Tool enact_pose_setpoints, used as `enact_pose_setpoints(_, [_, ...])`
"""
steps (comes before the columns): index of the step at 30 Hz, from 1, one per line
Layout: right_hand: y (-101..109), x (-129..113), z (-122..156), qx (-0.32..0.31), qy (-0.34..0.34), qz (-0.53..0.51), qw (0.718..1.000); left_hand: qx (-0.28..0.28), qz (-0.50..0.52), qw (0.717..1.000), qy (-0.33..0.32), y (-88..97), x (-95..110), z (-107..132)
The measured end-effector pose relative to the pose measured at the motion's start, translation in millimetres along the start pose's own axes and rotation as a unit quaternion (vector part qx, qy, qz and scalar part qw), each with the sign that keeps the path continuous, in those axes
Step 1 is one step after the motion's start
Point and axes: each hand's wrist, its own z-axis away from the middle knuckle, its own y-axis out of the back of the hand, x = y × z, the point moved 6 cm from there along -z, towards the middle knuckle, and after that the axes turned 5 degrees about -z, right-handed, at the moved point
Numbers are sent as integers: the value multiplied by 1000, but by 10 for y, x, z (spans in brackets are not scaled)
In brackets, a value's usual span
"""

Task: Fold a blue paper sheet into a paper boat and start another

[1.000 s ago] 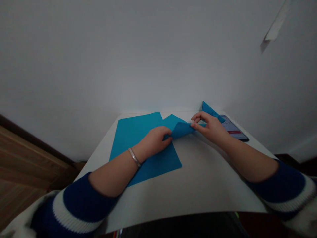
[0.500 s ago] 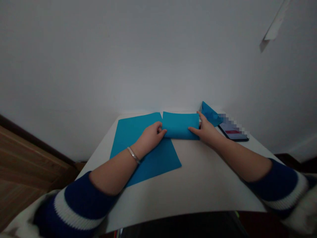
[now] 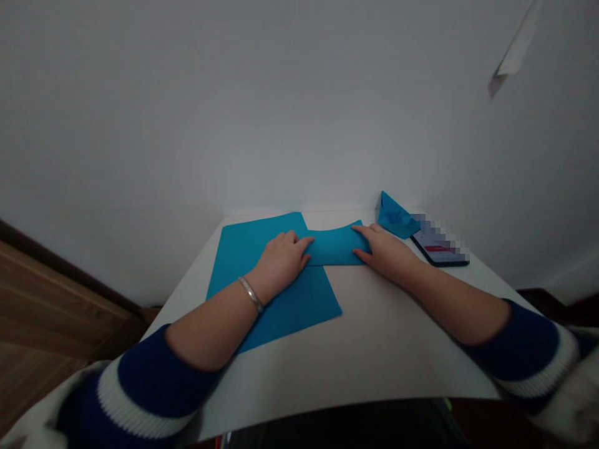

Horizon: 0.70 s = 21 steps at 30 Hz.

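A folded blue paper strip (image 3: 334, 245) lies on the white table (image 3: 374, 337) between my two hands. My left hand (image 3: 281, 259) lies flat with fingers stretched, pressing the strip's left end. My right hand (image 3: 381, 249) lies flat with fingers spread on the strip's right end. Both hands hold nothing; they press the paper down. A silver bangle (image 3: 250, 294) sits on my left wrist. Under my left hand and forearm lies a large flat blue sheet (image 3: 243, 249).
A small folded blue paper shape (image 3: 395, 217) stands at the table's far right by the wall. A phone (image 3: 440, 248) with a lit screen lies beside it. White walls close the far side. A wooden floor shows at the left.
The paper was loosely pinched and lifted between my hands; it has been folded flat into a strip. Both hands have since flattened onto its ends.
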Motion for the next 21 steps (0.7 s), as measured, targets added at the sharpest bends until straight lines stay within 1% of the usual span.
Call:
enact_pose_setpoints(2, [64,-67,16,36,42,15,998,15,23,998,-51,12,57,2])
enact_pose_setpoints(4, [139,-185,40,69,105,20,992,19,50,994,-97,16,118,4])
enact_pose_setpoints(5, [165,-253,54,74,141,16,987,19,60,992,-110,16,140,4])
enact_pose_setpoints(7, [174,-381,77,46,203,-2,978,16,69,991,-113,16,159,1])
enact_pose_setpoints(9, [142,-469,88,-7,234,-16,972,15,62,991,-115,22,172,0])
enact_pose_setpoints(11, [106,-518,89,-46,241,-11,969,13,47,991,-124,32,183,1])
enact_pose_setpoints(15, [76,-573,92,-53,245,45,967,19,8,990,-142,82,202,-3])
enact_pose_setpoints(18, [115,-596,88,-22,221,67,973,43,-10,985,-168,155,255,1])
enact_pose_setpoints(21, [223,-647,93,32,188,47,981,88,-30,979,-181,270,323,17])
